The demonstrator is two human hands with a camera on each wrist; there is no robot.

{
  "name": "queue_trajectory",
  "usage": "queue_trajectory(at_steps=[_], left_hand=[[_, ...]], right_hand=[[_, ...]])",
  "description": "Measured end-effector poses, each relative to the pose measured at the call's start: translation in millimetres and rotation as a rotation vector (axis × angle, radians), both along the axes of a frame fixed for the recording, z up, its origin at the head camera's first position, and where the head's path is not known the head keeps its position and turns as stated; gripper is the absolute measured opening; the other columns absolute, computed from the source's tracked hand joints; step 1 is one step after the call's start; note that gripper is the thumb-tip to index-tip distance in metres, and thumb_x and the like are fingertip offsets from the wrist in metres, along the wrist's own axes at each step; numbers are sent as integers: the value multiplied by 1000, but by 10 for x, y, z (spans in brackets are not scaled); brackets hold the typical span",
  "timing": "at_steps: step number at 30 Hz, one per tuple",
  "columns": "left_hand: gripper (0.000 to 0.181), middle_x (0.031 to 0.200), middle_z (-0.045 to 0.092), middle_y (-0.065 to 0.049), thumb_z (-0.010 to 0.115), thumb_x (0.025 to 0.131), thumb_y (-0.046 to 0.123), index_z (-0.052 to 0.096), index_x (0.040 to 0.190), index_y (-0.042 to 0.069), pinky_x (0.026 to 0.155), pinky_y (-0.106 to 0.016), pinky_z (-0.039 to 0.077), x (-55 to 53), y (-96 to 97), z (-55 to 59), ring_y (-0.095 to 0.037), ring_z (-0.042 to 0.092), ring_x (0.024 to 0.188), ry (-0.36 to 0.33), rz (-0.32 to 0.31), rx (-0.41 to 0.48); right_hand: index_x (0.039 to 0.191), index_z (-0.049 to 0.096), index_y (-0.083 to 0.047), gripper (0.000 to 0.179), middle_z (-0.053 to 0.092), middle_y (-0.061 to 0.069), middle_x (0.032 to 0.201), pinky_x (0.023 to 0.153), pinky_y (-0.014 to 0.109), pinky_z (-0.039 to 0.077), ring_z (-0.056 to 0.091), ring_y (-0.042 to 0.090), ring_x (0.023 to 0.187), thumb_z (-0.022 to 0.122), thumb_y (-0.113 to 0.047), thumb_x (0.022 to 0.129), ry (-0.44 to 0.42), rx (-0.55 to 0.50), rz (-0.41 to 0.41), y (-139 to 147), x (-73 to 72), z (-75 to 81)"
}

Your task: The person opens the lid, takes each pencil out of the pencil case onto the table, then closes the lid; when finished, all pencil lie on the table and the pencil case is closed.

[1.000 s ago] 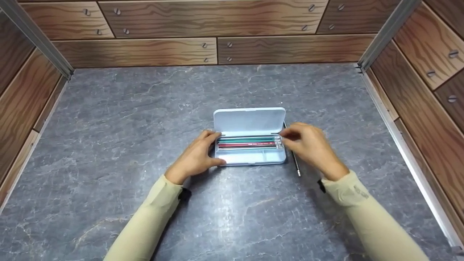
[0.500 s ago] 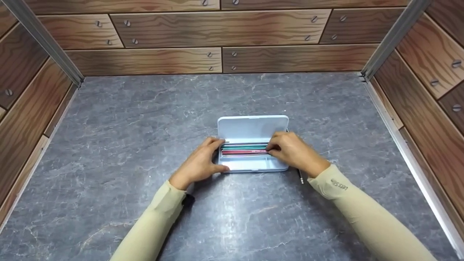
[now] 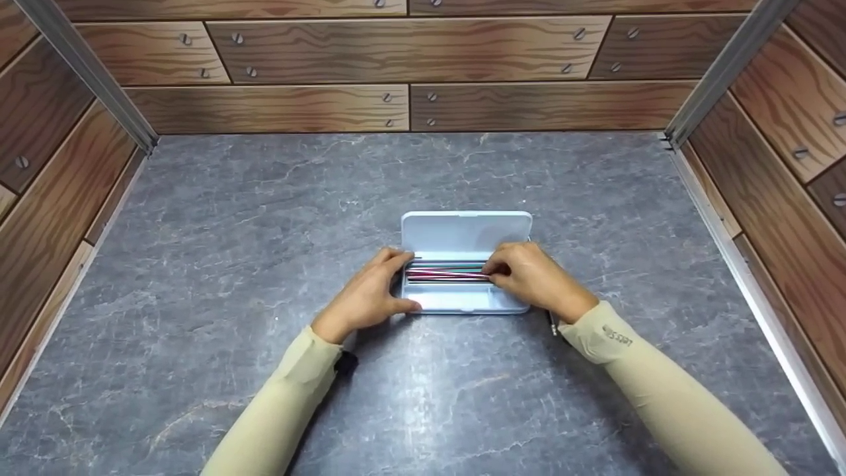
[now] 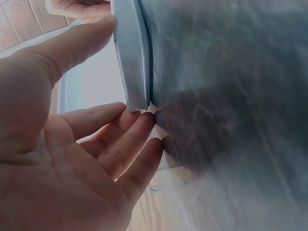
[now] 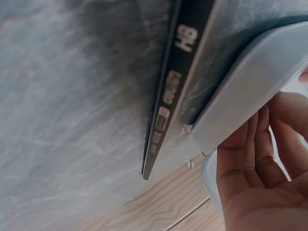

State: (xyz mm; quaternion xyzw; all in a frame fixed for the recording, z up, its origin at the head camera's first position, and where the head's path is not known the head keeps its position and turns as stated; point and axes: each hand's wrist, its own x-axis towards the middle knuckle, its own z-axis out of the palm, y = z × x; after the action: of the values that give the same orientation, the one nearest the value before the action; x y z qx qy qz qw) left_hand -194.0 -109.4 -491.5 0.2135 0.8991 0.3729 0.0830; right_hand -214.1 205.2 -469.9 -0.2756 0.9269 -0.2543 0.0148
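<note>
A pale blue pencil case [image 3: 449,301] lies open on the table, its lid [image 3: 462,231] tilted up at the back. Several pencils [image 3: 443,264] in green, red and dark colours lie side by side in its rear compartment. My left hand [image 3: 367,294] holds the case's left end, thumb at the front corner and fingers at the back. Inside the right end, my right hand [image 3: 529,272] pinches a red pencil [image 3: 446,272] that slants slightly across the others; the hand covers the pencils' right ends. In the left wrist view, the thumb [image 4: 72,48] meets the case's edge.
A black pencil [image 5: 173,77] marked HB lies on the table [image 3: 297,198] just right of the case, mostly hidden under my right forearm in the head view. Wood-patterned walls [image 3: 317,109] enclose the table at the back and both sides.
My right hand has moved left from the case's right edge to over the pencils inside. A red pencil now slants across the others. The left hand has stayed on the case.
</note>
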Motion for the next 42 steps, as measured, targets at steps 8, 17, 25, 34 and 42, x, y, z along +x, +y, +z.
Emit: queue_trajectory(at_steps=[8, 17, 25, 34, 42], left_hand=[[90, 160, 58, -18, 96, 90, 24, 52, 164, -3, 133, -52, 44, 17, 27, 64, -37, 56, 151, -11, 11, -23], [92, 157, 59, -17, 98, 87, 24, 53, 163, -3, 130, -53, 46, 12, 12, 55, -37, 58, 148, -12, 17, -8], [93, 161, 58, -16, 98, 87, 21, 51, 165, -2, 134, -51, 43, 37, 22, 119, -35, 57, 151, -35, 30, -23], [93, 161, 58, -16, 98, 87, 21, 52, 164, -1, 134, -53, 42, 54, 20, 126, -36, 56, 152, -33, 30, -25], [92, 160, 59, -16, 98, 88, 21, 52, 165, -2, 134, -52, 42, 44, 39, 147, -35, 55, 152, -39, 23, -23]], right_hand=[[100, 87, -2, 21, 77, 9, 91, 77, 38, 62, 68, 19, 82, 74, 6, 86, 10, -8, -13, 10, 19, 3], [101, 86, -3, 17, 80, 8, 95, 77, 27, 60, 69, 16, 85, 77, 4, 89, -16, -95, -68, 109, 106, 82], [105, 87, -5, 19, 82, 10, 100, 80, 17, 56, 69, 9, 86, 76, 5, 93, -37, -245, -190, 299, 189, 237], [108, 85, 2, 17, 82, 22, 98, 71, 7, 52, 63, -3, 77, 80, 4, 92, 22, -338, -484, 689, 326, 351], [106, 87, -1, 20, 84, 16, 92, 65, 17, 47, 63, 7, 71, 80, -7, 89, -2, -192, -719, 845, 536, 134]])
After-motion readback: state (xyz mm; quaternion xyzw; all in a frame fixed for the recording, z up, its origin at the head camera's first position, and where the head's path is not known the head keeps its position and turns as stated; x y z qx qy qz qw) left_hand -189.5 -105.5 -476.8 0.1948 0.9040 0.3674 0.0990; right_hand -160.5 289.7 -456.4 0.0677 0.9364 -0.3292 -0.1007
